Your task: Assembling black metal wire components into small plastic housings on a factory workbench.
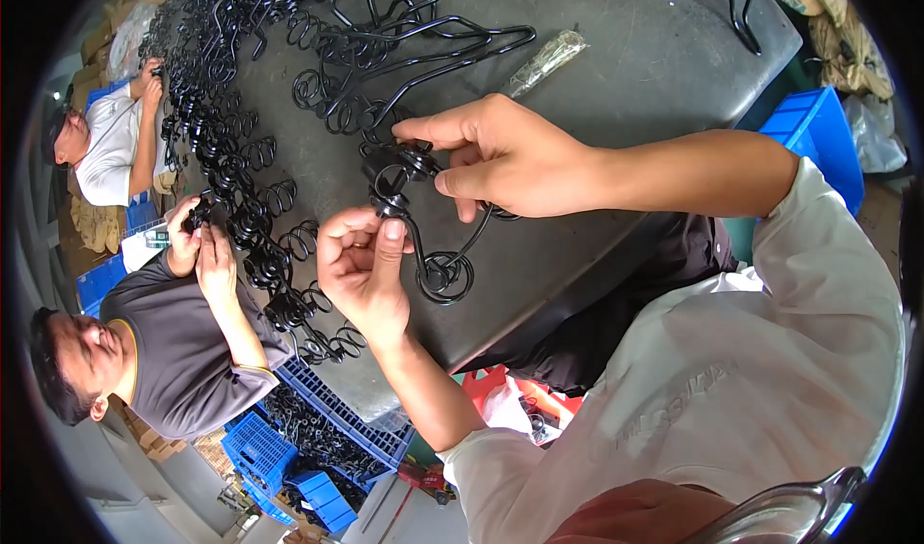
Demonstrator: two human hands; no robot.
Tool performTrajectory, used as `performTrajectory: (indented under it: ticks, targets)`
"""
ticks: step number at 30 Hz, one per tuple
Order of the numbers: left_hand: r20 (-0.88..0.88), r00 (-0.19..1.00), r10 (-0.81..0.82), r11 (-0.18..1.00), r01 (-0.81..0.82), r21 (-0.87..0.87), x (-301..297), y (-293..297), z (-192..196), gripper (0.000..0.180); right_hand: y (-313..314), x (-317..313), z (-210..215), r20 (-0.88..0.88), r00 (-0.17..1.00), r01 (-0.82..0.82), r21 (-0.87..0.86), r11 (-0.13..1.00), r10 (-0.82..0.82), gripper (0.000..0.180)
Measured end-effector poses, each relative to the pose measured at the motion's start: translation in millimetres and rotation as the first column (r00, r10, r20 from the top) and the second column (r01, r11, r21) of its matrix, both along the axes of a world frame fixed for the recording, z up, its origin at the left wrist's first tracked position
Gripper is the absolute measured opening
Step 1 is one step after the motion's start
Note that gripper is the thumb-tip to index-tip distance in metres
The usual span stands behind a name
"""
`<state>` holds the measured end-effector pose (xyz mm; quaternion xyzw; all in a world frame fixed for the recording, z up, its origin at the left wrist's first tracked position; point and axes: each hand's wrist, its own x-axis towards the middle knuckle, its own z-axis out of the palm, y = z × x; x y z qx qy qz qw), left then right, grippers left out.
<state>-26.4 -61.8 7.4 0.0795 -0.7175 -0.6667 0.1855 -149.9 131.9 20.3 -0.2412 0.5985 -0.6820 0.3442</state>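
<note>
Wire piece (423, 226), black with spiral coils, hangs between both hands just above the dark table (626, 53). Right hand (500, 154) fingers pinch its upper coil to steady it; left hand (361, 270) fingers grip the stem below. Beyond the fingers sprawls a heap of similar wire pieces (241, 111); a co-worker's hands (202, 241) handle another.

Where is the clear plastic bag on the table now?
In the head view, the clear plastic bag lies on the grey table, above the right hand, right of the black wire pile.
</note>
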Motion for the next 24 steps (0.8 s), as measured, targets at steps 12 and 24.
performTrajectory:
  ticks: [12,24]
  targets:
    - [0.090,0.990,0.109,0.804,-0.141,0.578,0.0,-21.0,7.5,0.029,-1.1,-0.4,-8.2,0.024,1.000,0.009,-0.032,0.999,-0.008,0.056]
    - [0.008,0.992,0.125,0.985,-0.125,0.115,-2.6,-7.3,7.1,0.043,-1.9,0.0,-10.6,0.024,1.000,0.002,-0.038,0.999,-0.001,0.055]
